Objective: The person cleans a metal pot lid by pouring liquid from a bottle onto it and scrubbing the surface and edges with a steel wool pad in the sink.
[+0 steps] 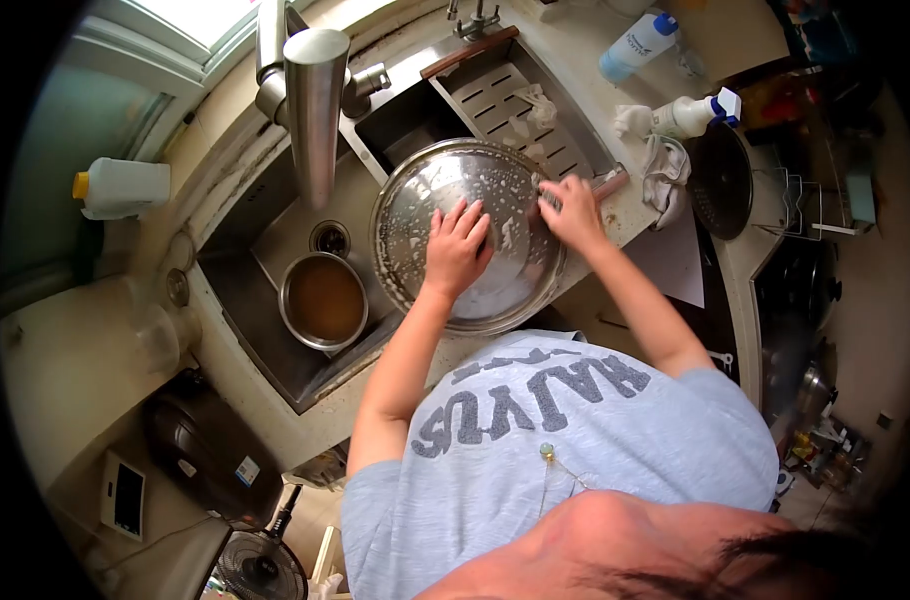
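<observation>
A large round metal lid (515, 275), spotted with suds and drops, lies tilted across the sink's front edge. My left hand (457, 252) rests on its middle with the fingers stretched out; whether a knob sits under the palm I cannot tell. At the right rim, my right hand (575, 215) is closed around a small grey scouring pad (550, 199) that touches the metal. To the left, a steel pot (287, 318) of brownish liquid stands in the sink basin (250, 340), near the drain (329, 238).
A large metal faucet (317, 110) rises over the sink. Beyond the lid is a slotted drainboard (485, 95) with a crumpled scrap. On the right counter are a blue-and-white bottle (635, 48), a spray bottle (687, 117) and a cloth (665, 175). A yellow-capped jug (125, 187) stands left.
</observation>
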`<state>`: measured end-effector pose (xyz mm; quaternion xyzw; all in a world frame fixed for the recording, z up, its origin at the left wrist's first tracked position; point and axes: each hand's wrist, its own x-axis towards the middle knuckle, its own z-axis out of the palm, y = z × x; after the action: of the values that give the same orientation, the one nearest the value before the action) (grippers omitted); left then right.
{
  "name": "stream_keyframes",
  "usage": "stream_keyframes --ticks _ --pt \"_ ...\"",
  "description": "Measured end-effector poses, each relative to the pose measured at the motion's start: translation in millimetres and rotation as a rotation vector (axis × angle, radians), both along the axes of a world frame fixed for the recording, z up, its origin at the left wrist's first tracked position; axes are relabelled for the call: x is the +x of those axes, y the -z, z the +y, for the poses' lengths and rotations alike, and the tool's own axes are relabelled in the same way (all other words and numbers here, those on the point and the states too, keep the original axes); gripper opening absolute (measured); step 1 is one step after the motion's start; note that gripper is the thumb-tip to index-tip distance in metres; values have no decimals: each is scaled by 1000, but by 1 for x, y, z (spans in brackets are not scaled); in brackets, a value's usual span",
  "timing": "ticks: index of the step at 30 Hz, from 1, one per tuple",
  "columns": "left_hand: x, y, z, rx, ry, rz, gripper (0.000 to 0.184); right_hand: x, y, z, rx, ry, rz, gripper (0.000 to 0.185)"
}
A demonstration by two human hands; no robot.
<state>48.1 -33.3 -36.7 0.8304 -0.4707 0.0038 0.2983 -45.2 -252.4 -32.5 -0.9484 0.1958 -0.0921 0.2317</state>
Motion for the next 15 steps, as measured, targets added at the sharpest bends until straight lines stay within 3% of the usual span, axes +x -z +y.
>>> stream_keyframes --ticks 2,6,11,15 --pt "-7 1 14 18 -9 5 38 -29 -14 36 19 -23 -59 38" --pt "-12 3 29 8 -97 -29 40 -53 -20 72 25 116 146 36" --pt "-10 2 33 -1 -67 24 40 25 1 41 -48 95 67 24" --pt "-1 10 38 -5 -144 -14 41 65 3 30 75 -18 181 25"
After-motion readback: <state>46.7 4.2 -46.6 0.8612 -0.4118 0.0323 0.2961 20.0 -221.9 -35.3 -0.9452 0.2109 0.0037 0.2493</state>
